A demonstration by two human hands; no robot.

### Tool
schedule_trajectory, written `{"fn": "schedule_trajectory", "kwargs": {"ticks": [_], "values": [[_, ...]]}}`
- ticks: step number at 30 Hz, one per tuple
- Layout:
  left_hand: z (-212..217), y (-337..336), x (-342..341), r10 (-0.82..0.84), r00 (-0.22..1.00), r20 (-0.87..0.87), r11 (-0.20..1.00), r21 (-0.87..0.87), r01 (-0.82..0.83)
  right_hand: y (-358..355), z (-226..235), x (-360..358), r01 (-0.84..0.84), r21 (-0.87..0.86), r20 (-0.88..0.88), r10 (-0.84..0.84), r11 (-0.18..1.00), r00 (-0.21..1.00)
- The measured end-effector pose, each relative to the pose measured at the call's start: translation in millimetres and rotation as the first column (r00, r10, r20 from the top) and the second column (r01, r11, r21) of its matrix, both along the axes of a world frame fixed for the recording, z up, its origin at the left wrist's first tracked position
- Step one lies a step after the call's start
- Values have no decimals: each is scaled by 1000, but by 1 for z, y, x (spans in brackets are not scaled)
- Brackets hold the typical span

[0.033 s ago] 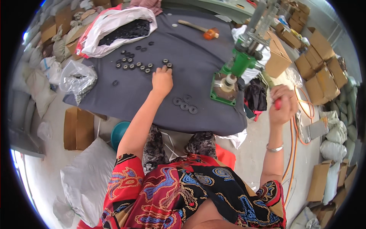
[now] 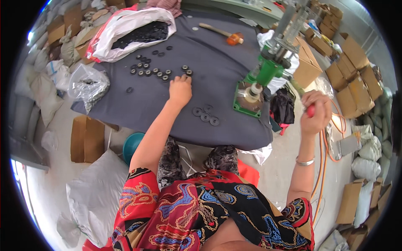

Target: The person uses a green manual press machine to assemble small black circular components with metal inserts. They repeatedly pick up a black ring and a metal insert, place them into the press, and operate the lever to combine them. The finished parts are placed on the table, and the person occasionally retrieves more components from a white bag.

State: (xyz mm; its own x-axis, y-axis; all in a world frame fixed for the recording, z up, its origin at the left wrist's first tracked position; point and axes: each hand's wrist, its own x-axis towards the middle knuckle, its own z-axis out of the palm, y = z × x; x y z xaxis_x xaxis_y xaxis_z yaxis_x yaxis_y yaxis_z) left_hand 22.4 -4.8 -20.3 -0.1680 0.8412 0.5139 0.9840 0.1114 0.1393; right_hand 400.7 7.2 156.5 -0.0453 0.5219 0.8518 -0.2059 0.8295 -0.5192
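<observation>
My left hand [image 2: 181, 90] reaches over the dark cloth-covered table, its fingers closed at the edge of a small black wheel with a metal centre [image 2: 189, 72]. Another such wheel [image 2: 184, 67] lies just beyond. Several more black wheels [image 2: 159, 75] are grouped to the left of the hand. Off the table's right side, my right hand [image 2: 317, 112] is wrapped around a red knob [image 2: 310, 111]. A green hand press [image 2: 264, 71] stands at the table's right edge, and its lever [image 2: 296, 86] points toward that hand. Several flat black discs [image 2: 204, 117] lie near the front edge.
A mallet with an orange head [image 2: 235, 39] lies at the back. On the left are an open white bag of black parts [image 2: 169, 19] and a clear plastic bag of small parts [image 2: 88, 83]. Cartons [image 2: 356, 90] and an orange hose [image 2: 321, 167] are at right.
The whole view has shifted slightly. My right hand and the red knob have moved a little to the right; my left hand stays by the same wheel.
</observation>
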Motion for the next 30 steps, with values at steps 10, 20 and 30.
{"fn": "schedule_trajectory", "kwargs": {"ticks": [10,20,30], "values": [[16,-90,-69,73,997,41,974,211,-80,78,86,3,-51,-301,-33,43,952,999],[21,-99,-193,139,955,-262,900,-368,-232,103,98,-3,-68,-378,-106,30,924,994],[4,-92,-110,-79,939,336,984,177,20,100,96,-2,-54,-361,-109,15,931,994]]}}
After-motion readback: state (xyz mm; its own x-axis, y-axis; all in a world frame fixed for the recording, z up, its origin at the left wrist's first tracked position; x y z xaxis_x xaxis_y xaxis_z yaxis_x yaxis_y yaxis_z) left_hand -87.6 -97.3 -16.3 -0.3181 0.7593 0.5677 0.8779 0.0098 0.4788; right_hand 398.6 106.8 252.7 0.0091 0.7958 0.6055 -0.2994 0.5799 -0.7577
